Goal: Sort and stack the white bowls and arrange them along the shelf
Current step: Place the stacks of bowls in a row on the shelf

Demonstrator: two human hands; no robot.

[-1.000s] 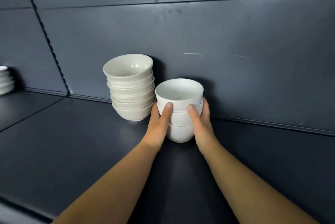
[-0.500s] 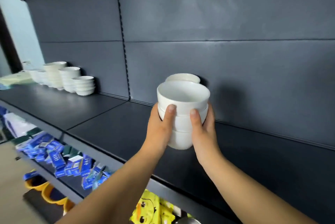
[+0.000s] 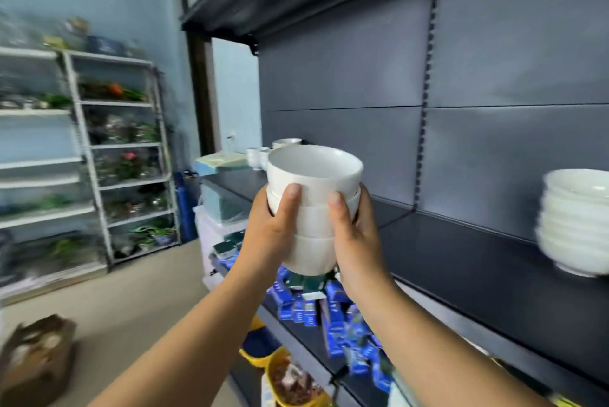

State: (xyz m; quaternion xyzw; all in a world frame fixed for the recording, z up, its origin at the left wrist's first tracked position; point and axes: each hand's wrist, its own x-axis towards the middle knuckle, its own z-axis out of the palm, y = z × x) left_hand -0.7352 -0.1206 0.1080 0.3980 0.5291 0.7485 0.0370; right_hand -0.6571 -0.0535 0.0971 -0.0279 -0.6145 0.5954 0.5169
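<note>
The person holds a stack of three white bowls (image 3: pixel 313 209) in mid-air in front of the dark shelf (image 3: pixel 461 261), left hand (image 3: pixel 272 235) and right hand (image 3: pixel 356 241) each in a closed grip round its sides. This looks like the carrying step: a taller stack (image 3: pixel 576 225) stands on the shelf to the right, more white crockery (image 3: pixel 263 156) at the far end. Next likely comes a level set-down on bare shelf, in line with those. Print on the blue packets (image 3: pixel 333 311) below is too blurred to read.
</note>
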